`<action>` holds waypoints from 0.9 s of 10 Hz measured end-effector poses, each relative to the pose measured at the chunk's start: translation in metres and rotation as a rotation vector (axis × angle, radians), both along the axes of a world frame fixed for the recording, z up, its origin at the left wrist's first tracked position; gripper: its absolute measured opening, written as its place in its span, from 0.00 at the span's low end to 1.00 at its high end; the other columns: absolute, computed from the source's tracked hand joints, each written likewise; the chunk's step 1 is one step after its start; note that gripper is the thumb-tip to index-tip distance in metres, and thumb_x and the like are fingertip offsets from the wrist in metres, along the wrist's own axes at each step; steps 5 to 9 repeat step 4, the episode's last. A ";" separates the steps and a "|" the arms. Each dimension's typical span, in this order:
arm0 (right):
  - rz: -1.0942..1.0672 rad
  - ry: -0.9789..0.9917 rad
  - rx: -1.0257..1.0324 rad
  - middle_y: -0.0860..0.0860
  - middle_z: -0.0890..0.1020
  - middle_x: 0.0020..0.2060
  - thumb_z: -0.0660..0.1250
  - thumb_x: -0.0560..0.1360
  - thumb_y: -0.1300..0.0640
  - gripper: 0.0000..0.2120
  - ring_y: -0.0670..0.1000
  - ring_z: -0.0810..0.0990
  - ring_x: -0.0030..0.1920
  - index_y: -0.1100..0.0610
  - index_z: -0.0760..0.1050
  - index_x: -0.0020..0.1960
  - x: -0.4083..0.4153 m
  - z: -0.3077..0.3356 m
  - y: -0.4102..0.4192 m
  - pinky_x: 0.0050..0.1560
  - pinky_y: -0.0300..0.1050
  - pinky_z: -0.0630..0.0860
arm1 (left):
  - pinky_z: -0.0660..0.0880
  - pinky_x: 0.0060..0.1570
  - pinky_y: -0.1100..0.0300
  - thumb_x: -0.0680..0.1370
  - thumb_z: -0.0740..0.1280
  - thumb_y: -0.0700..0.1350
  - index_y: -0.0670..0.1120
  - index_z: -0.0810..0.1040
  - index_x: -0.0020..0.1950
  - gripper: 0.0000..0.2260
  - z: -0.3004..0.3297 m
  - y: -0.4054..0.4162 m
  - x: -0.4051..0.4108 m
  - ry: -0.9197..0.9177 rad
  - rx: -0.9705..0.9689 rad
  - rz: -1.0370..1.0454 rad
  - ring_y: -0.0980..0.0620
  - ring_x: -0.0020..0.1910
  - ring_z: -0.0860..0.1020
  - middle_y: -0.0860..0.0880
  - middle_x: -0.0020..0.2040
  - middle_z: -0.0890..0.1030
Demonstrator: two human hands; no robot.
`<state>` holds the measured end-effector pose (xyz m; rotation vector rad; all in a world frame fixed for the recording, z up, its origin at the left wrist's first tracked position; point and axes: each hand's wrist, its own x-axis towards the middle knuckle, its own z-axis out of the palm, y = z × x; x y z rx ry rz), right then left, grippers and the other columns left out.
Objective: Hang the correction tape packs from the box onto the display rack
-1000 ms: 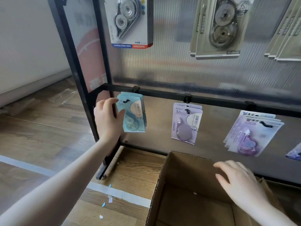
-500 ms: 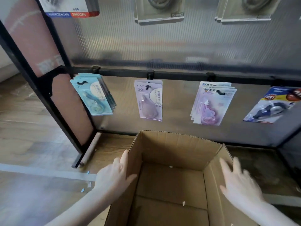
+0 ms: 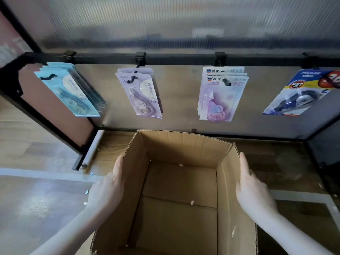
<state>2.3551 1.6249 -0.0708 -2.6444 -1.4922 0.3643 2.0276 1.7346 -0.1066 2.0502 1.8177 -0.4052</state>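
We pressed flat, straight-fingered left hand point(image 3: 108, 188) & right hand point(image 3: 253, 190) against box point(image 3: 181, 146) sides, w/ packs point(image 3: 141, 94) hung on far rack point(image 3: 176, 58).

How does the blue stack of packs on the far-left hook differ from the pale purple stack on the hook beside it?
The blue stack has light blue cards; the pale purple stack has lilac ones. The blue stack looks thicker, with more packs fanned out behind the front one, while the pale purple stack shows only about two. The blue stack hangs at the rack's left corner; the pale purple stack hangs further in. Both hang from hooks on the same black rail, tilted the same way.
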 end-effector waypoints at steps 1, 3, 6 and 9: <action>-0.060 0.100 -0.088 0.53 0.77 0.56 0.54 0.79 0.61 0.37 0.52 0.79 0.44 0.49 0.29 0.74 -0.006 0.012 -0.004 0.36 0.43 0.71 | 0.73 0.40 0.51 0.79 0.56 0.44 0.53 0.38 0.75 0.32 0.018 0.025 0.010 -0.036 0.205 0.002 0.40 0.44 0.79 0.44 0.51 0.79; -0.068 0.087 -0.219 0.56 0.70 0.63 0.56 0.79 0.60 0.35 0.55 0.79 0.49 0.52 0.35 0.76 -0.012 0.038 0.000 0.39 0.45 0.71 | 0.72 0.48 0.50 0.78 0.56 0.42 0.54 0.39 0.76 0.33 0.073 0.010 0.031 0.022 0.034 0.070 0.41 0.54 0.76 0.43 0.61 0.73; -0.056 0.009 -0.239 0.58 0.69 0.64 0.58 0.78 0.60 0.33 0.54 0.79 0.48 0.54 0.42 0.76 -0.015 0.066 0.001 0.41 0.43 0.76 | 0.69 0.55 0.50 0.78 0.56 0.44 0.51 0.42 0.76 0.31 0.104 0.004 0.038 0.032 -0.011 0.032 0.42 0.62 0.70 0.42 0.65 0.68; -0.056 0.009 -0.239 0.58 0.69 0.64 0.58 0.78 0.60 0.33 0.54 0.79 0.48 0.54 0.42 0.76 -0.015 0.066 0.001 0.41 0.43 0.76 | 0.69 0.55 0.50 0.78 0.56 0.44 0.51 0.42 0.76 0.31 0.104 0.004 0.038 0.032 -0.011 0.032 0.42 0.62 0.70 0.42 0.65 0.68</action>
